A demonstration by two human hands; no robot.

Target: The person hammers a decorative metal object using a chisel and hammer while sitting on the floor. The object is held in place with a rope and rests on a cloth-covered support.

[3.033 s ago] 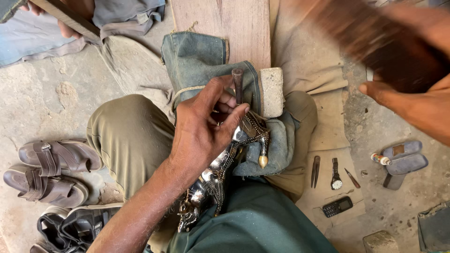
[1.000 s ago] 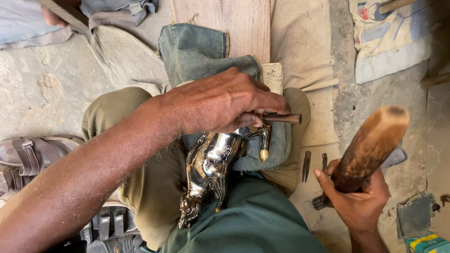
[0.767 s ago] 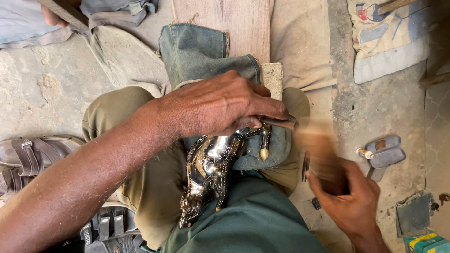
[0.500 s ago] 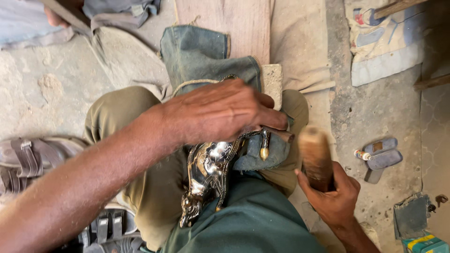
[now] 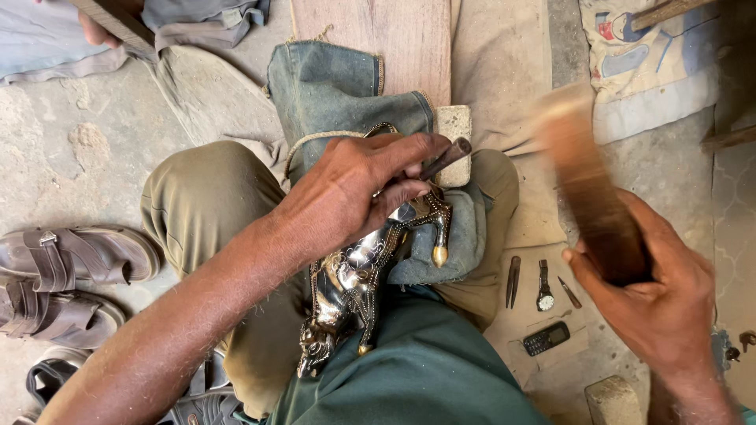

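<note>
A shiny engraved metal animal figure [image 5: 358, 287] lies on my lap, its upper part resting on folded blue denim cloth [image 5: 339, 90]. My left hand [image 5: 354, 193] presses on the figure and grips a thin dark chisel [image 5: 442, 159] slanted against it. Off to the right, my right hand [image 5: 657, 303] is closed around a thick wooden mallet [image 5: 587, 189], which is raised and blurred with motion, apart from the chisel.
A small stone block [image 5: 454, 138] and a wooden plank [image 5: 394, 39] sit behind the cloth. Small tools [image 5: 513, 279], a wristwatch [image 5: 544, 287] and a small phone [image 5: 546, 338] lie on the ground at right. Sandals [image 5: 63, 275] rest at left.
The mallet has swung down toward the chisel and then risen again; now it is lifted up at the right. My left hand stayed on the figure, holding the chisel.
</note>
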